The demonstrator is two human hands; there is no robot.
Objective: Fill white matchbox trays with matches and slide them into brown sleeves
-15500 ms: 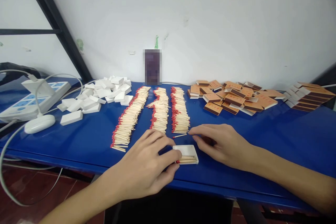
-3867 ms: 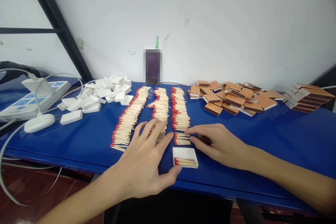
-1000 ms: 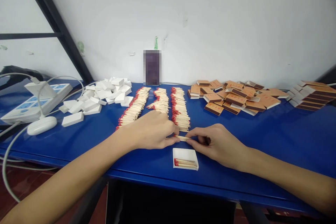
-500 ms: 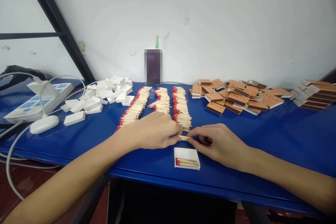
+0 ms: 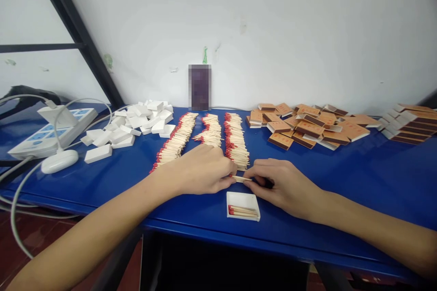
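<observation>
Between my two hands a few matchsticks (image 5: pixel 241 178) lie level, red heads to the left. My left hand (image 5: pixel 208 170) pinches them at the head end, and my right hand (image 5: pixel 280 186) pinches the plain end. Just below them on the blue table rests a white matchbox tray (image 5: pixel 243 199), with several red-headed matches (image 5: pixel 243 211) along its near side. Behind my hands, matches are laid out in three long rows: a left row (image 5: pixel 177 138), a middle row (image 5: pixel 210 129) and a right row (image 5: pixel 236 141). My left hand covers the near end of the middle row.
White trays (image 5: pixel 136 120) are heaped at the back left, beside a power strip (image 5: pixel 51 134) with cables and a white oval device (image 5: pixel 59 161). Orange matchbox sleeves (image 5: pixel 307 125) lie piled at the back right, near stacked boxes (image 5: pixel 409 122). A blurred dark panel (image 5: pixel 200 87) stands against the wall.
Hardly anything differs. Both hands stay in place with the matchsticks between them; the whole view has shifted very slightly.
</observation>
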